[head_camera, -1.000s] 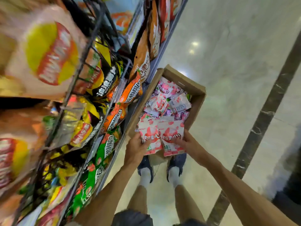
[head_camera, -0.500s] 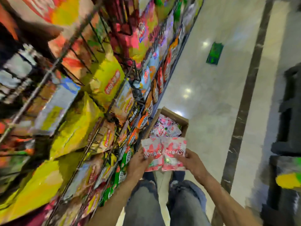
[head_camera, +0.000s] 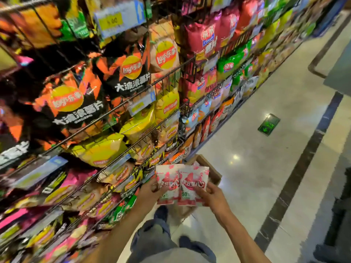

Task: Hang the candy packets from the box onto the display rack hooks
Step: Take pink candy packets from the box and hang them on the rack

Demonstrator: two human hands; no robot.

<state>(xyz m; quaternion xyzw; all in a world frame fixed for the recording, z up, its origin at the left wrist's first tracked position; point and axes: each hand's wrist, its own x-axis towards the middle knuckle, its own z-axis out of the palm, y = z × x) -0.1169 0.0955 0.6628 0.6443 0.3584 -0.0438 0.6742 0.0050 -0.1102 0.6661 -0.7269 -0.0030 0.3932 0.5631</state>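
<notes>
Candy packets, pink-and-white glossy plastic with red fruit print (head_camera: 181, 184), two fanned side by side and overlapping at the middle, held upright in front of the person above the feet. Left hand (head_camera: 150, 191) grips the left packet at its lower left edge, thumb on the front face; right hand (head_camera: 213, 195) pinches the right packet's lower right side, fingers curled round the edge. Brown cardboard box (head_camera: 213, 172) sits on the floor right behind the packets, mostly hidden by them; only its far rim and right wall show, contents cannot be told. Black wire display rack (head_camera: 171, 73) fills the left side, tiered wire baskets sloping away down the aisle. Baskets hold chip bags: black-and-orange crisp bags (head_camera: 125, 73) on the upper tier, yellow crisp bags (head_camera: 102, 150) below, pink-red bags (head_camera: 207, 35) and green bags (head_camera: 228, 67) farther along, smaller mixed packs on the lowest tiers near the left forearm. Blue-edged price tags (head_camera: 141, 103) clip to the basket fronts. Pale glossy stone floor (head_camera: 266, 149) to the right with a dark inlaid strip (head_camera: 303, 168) and a green floor sticker (head_camera: 268, 124). Grey trousers and dark shoes (head_camera: 161, 213) below the hands. Dark blurred object at the right edge, unclear.
</notes>
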